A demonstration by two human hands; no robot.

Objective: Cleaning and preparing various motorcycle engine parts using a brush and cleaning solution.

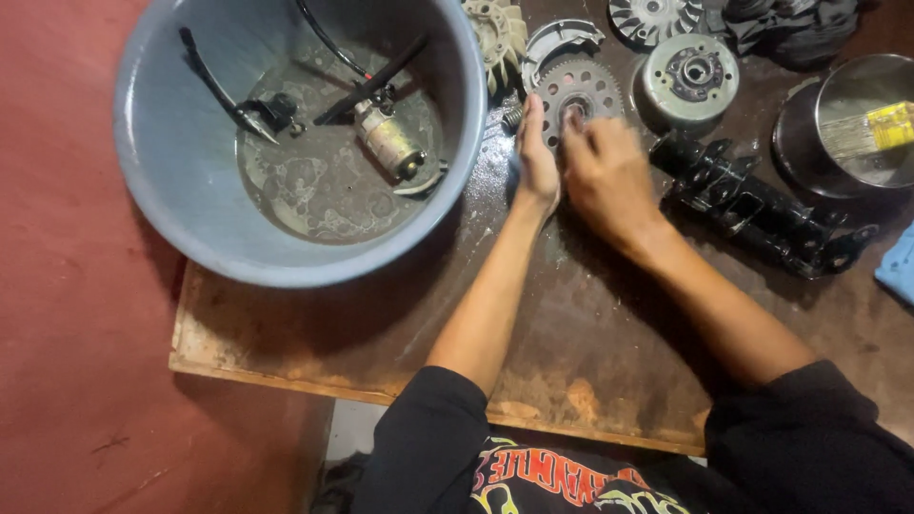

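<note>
A toothed metal gear wheel (583,88) lies flat on a stained wooden board (381,324). My left hand (536,160) rests edge-on at the gear's left rim, fingers together and pointing away. My right hand (606,171) covers the gear's near side, fingertips on its hub. Whether either hand grips the gear or only presses on it I cannot tell.
A big grey basin (181,181) at the left holds dirty liquid, a small starter motor (388,139) and black levers. Behind the gear lie a curved metal shoe (560,38), a round clutch drum (689,78) and a finned pulley (653,19). A black bracket (762,209), a steel bowl (857,124) with a brush (871,133) stand right.
</note>
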